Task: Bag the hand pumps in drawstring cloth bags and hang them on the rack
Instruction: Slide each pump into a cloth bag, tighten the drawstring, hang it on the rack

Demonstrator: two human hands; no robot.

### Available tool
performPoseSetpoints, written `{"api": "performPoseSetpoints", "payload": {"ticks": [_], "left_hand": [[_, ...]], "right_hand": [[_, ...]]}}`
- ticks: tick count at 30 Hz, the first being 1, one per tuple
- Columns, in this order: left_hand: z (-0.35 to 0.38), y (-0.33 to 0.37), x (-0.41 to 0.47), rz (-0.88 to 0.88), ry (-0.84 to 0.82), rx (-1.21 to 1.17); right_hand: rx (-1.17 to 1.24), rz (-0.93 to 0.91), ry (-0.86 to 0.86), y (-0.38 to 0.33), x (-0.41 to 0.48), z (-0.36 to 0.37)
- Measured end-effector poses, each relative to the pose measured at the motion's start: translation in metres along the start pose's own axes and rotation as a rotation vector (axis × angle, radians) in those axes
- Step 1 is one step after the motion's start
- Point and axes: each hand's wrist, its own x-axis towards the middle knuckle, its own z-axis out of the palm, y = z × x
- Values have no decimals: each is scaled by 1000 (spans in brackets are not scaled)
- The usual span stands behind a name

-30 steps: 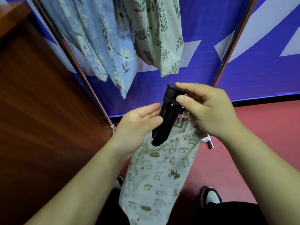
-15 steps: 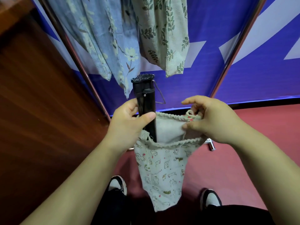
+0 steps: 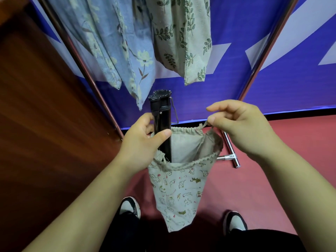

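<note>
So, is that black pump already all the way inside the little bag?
No, the hand pump sticks well out of the open animal-print drawstring bag, gripped by the left hand.

Hand pump (image 3: 161, 124): black, glossy plastic-looking body. Drawstring bag (image 3: 179, 190): matt woven cloth, printed. Rack poles (image 3: 258, 68): shiny polished metal. Cabinet side (image 3: 45, 115): smooth varnished wood. Hanging bags (image 3: 181, 39): matt printed cloth.

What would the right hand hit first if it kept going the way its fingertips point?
The right hand points left across the open mouth of the bag, so it would probably meet the black hand pump first, just above the thumb of the left hand. Depth is unclear.
</note>
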Motion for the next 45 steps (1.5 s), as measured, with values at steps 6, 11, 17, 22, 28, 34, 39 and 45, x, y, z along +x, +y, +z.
{"api": "performPoseSetpoints", "payload": {"ticks": [6,11,17,22,28,34,39,45], "left_hand": [[9,-3,-1,-4,68,62],[15,-1,-2,7,135,81],[15,7,-6,45,204,85],[12,8,-6,69,185,35],[1,1,-2,74,106,-20],[1,-4,1,41,104,31],[-4,-6,2,45,-4,60],[-9,0,-1,93,-121,40]], "right_hand": [[-46,64,-221,-1,-13,27],[-62,86,-295,12,-19,45],[-117,106,-276,23,-26,66],[-96,55,-217,26,-26,73],[219,89,-141,18,-15,53],[207,93,-140,12,-11,47],[213,171,-61,9,-9,42],[252,271,2,12,-8,39]]}}
